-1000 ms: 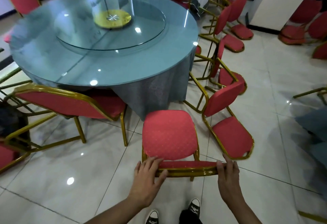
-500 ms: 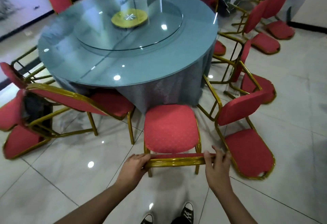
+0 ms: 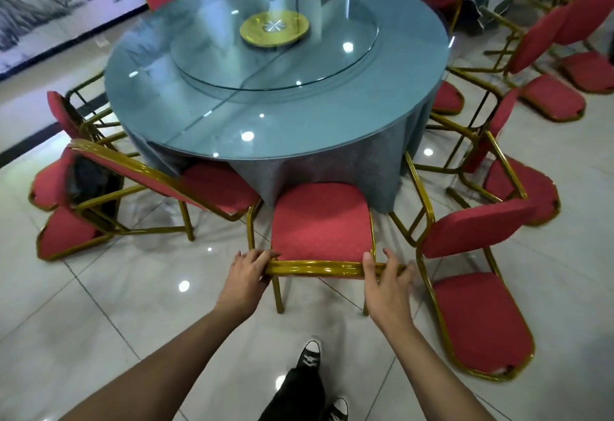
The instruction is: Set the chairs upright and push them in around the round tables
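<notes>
Head view shows both hands gripping the gold top rail of an upright red chair (image 3: 320, 221), left hand (image 3: 244, 276) and right hand (image 3: 387, 279) with fingers curled over it. Its seat front touches the cloth at the round surface's (image 3: 299, 121) near edge. Beside it, a tipped chair (image 3: 478, 287) lies on the floor.

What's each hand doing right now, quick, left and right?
Left hand: grips the gold metal top rail of the upright red padded chair.
Right hand: grips the same rail, thumb hooked over it.
</notes>
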`<state>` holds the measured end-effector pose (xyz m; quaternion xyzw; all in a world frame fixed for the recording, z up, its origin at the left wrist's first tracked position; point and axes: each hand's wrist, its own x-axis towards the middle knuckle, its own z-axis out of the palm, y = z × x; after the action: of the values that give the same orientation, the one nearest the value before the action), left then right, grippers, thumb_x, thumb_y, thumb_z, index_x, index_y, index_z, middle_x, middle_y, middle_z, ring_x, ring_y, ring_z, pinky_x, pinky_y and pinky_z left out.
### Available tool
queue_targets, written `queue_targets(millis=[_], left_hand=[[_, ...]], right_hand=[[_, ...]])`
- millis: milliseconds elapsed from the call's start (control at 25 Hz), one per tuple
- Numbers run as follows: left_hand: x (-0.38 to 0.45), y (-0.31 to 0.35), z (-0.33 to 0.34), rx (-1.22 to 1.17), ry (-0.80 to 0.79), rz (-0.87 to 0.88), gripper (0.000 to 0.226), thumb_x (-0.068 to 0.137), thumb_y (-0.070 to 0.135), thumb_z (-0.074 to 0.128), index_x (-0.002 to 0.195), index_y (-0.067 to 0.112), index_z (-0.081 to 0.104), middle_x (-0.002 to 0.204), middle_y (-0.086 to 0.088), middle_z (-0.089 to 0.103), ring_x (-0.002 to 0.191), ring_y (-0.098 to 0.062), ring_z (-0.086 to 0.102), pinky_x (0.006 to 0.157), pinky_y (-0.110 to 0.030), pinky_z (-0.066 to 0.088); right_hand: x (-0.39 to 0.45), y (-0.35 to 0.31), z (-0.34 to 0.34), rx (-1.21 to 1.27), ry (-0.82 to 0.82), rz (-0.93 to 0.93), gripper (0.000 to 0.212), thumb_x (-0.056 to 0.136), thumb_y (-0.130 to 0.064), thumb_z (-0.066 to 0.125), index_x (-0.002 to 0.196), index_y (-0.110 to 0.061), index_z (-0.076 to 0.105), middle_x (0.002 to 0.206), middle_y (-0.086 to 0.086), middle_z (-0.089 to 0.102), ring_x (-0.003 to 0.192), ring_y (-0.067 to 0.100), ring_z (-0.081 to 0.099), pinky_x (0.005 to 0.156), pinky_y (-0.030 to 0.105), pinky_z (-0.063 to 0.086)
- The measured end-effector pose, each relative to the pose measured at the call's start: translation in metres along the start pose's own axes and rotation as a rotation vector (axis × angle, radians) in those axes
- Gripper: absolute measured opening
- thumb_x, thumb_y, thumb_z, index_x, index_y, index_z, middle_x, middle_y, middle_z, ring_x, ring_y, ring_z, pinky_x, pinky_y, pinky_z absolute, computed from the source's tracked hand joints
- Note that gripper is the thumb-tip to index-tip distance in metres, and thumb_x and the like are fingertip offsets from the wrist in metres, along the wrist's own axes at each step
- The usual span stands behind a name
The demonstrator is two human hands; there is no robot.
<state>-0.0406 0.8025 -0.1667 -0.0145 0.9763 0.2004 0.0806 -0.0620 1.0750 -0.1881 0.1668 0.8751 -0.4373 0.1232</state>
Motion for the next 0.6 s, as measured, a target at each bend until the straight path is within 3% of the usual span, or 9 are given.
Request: queue_targets(millis=[200, 360, 480, 600], left_hand=[[0.056, -0.007, -0.009, -0.011, -0.003, -0.067, 0.057, 0.094, 0.014, 0.066, 0.146, 0.026, 0.045, 0.137, -0.002, 0.050, 0.126, -0.031, 0.045, 0.114, -0.050, 0.032], [0.071, -0.008, -0.011, -0.044, -0.031, -0.082, 0.077, 0.085, 0.040, 0.070, 0.152, 0.029, 0.032, 0.146, -0.002, 0.040, 0.134, -0.030, 0.038, 0.116, -0.051, 0.029], [0.066, -0.011, -0.008, -0.133, -0.034, -0.057, 0.087, 0.079, 0.068, 0.048, 0.156, 0.037, 0.022, 0.160, 0.003, 0.024, 0.144, -0.023, 0.025, 0.121, -0.054, 0.015], [0.067, -0.012, -0.004, -0.215, -0.005, -0.036, 0.077, 0.086, 0.078, 0.023, 0.156, 0.046, 0.018, 0.165, 0.009, 0.014, 0.152, -0.018, 0.016, 0.124, -0.054, 0.002]], right_hand=[[0.047, -0.040, -0.005, -0.080, -0.046, 0.000, 0.082, 0.089, -0.081, 0.022, 0.154, -0.032, 0.017, 0.164, 0.028, -0.009, 0.154, 0.045, 0.001, 0.120, 0.062, 0.022], [0.057, -0.047, -0.001, -0.084, -0.022, 0.033, 0.084, 0.089, -0.081, 0.025, 0.156, -0.030, 0.018, 0.164, 0.027, -0.006, 0.154, 0.044, 0.002, 0.119, 0.063, 0.025], [0.056, -0.043, -0.003, -0.137, -0.009, 0.019, 0.079, 0.090, -0.079, 0.025, 0.151, -0.029, 0.026, 0.164, 0.027, 0.004, 0.153, 0.042, 0.007, 0.119, 0.059, 0.026], [0.059, -0.043, -0.006, -0.199, -0.006, -0.046, 0.072, 0.096, -0.070, 0.029, 0.149, -0.021, 0.033, 0.164, 0.026, 0.010, 0.154, 0.038, 0.003, 0.122, 0.059, 0.021]])
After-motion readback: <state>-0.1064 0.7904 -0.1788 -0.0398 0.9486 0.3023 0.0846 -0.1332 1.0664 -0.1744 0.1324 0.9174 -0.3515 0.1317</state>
